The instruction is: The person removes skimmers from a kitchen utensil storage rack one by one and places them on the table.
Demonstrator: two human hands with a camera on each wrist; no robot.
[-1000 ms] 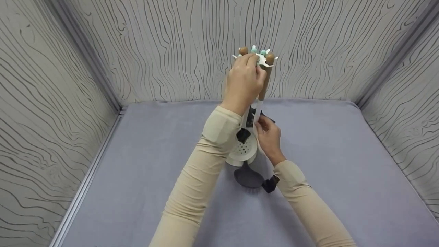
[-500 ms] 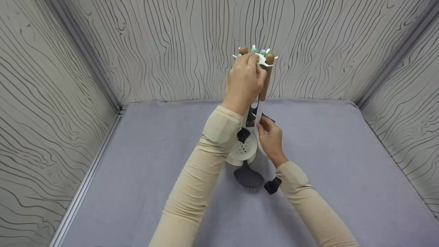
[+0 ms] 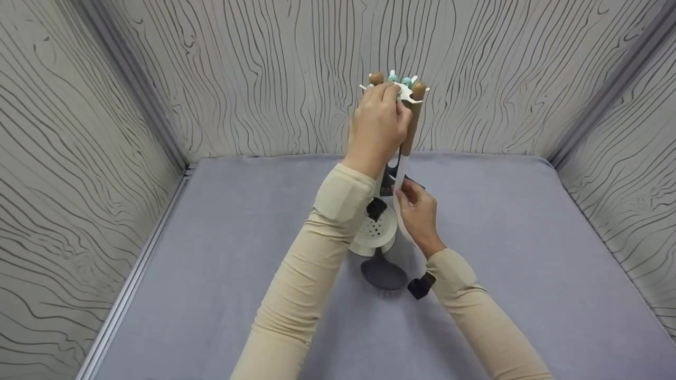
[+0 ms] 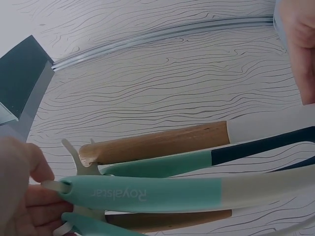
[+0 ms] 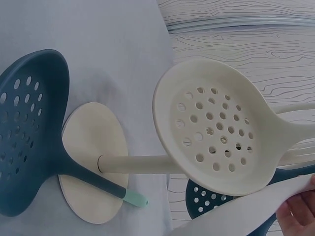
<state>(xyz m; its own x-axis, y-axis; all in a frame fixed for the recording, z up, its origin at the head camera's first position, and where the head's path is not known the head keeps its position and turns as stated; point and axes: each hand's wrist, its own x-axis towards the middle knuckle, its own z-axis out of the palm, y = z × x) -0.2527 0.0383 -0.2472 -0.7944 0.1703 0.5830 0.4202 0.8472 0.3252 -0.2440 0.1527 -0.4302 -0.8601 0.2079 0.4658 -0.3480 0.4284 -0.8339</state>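
My left hand [image 3: 376,126] grips the top of a white utensil stand [image 3: 405,93], where handles hang from hooks. In the left wrist view its fingers curl beside a mint handle [image 4: 152,192] marked Royalstar. Lower down, my right hand [image 3: 421,212] pinches a white utensil [image 3: 402,171] with a wooden handle [image 3: 412,126]; its broad white blade [image 5: 246,207] runs past my fingers in the right wrist view. A cream skimmer [image 5: 216,132] hangs in front of the stand's pole [image 5: 138,164]. Closer to me is a dark blue skimmer [image 3: 384,273] with a mint handle end.
The stand's round cream base [image 5: 93,206] sits on a grey-lilac cloth [image 3: 227,253]. Behind the cream skimmer hangs another dark perforated utensil [image 5: 203,199]. A dark utensil [image 3: 388,184] shows between my hands. Wood-patterned panels [image 3: 274,79] enclose the back and sides.
My right hand has shifted slightly right, and the white utensil's lower part has swung right with it. My left hand stays at the stand's top.
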